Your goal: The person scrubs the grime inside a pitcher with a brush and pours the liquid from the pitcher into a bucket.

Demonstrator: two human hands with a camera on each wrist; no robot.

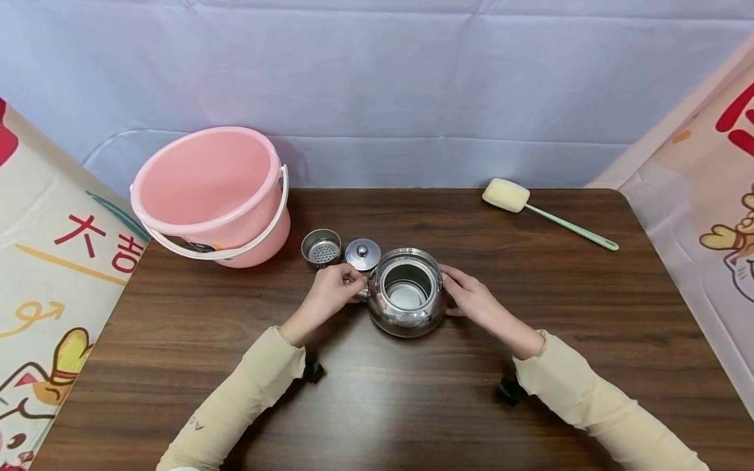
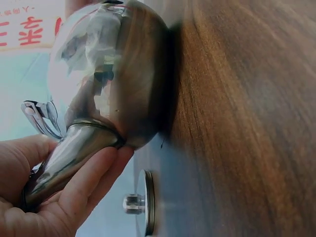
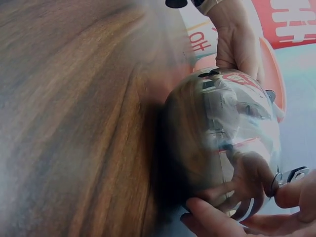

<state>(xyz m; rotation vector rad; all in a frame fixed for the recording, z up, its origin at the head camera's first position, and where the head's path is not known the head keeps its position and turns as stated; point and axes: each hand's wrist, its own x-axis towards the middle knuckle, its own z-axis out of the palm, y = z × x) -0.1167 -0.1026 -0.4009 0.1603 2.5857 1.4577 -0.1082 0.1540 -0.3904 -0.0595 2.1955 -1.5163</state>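
Observation:
A shiny steel teapot (image 1: 406, 320) stands uncovered on the table, its round opening facing up. My left hand (image 1: 331, 288) grips the spout (image 2: 74, 158), with the thumb on one side and fingers on the other. At the opposite side, my right hand (image 1: 471, 297) holds the pot; its thumb is by the metal handle mount (image 3: 291, 177) and its fingers lie against the rounded body. Behind my left hand are the knobbed steel lid (image 1: 362, 254) and a round steel strainer (image 1: 321, 248) with a perforated bottom.
A pink bucket (image 1: 273, 232) with a white handle stands at the back left. Toward the back right lies a sponge brush (image 1: 506, 195) with a long pale green handle. The brown wooden table (image 1: 589, 314) meets a pale cloth backdrop (image 1: 400, 85) behind.

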